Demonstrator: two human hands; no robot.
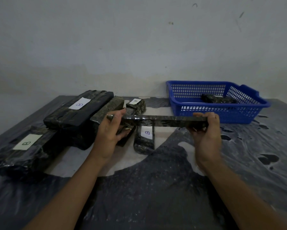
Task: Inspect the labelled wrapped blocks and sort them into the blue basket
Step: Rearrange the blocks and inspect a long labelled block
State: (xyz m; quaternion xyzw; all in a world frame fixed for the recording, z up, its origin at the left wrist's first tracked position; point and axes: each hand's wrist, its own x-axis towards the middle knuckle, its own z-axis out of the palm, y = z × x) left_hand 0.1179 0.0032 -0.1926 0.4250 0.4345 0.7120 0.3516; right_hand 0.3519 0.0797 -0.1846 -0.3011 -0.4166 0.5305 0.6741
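A: What's nearest?

B: Two bare forearms reaching in over the counter [156, 188], which is covered in dark, wrinkled plastic sheet.

A: And the hands?

B: The left hand [110, 130] has its grip closed round one end of a long, thin wrapped slab [164, 121], thumb on top and fingers curled beneath. There is a ring [110, 116] on that hand. The right hand [205, 128] grips the other end the same way. The slab is held level above the counter, edge-on to the camera, so I cannot tell whether it carries a label.

A: What lies under it?

B: A small block [144, 140] with a white "B" label, flat on the counter just below the slab.

A: To the left?

B: A big block [21, 153] labelled "B" at the near left. Behind it a second big block [79, 110], also "B", leans over an unlabelled block [109, 108]. Further back is a small labelled one [137, 104].

A: The basket?

B: The blue basket [222, 112] sits far right against the wall [139, 39], just behind the right hand. One dark wrapped block [217, 98] lies inside it.
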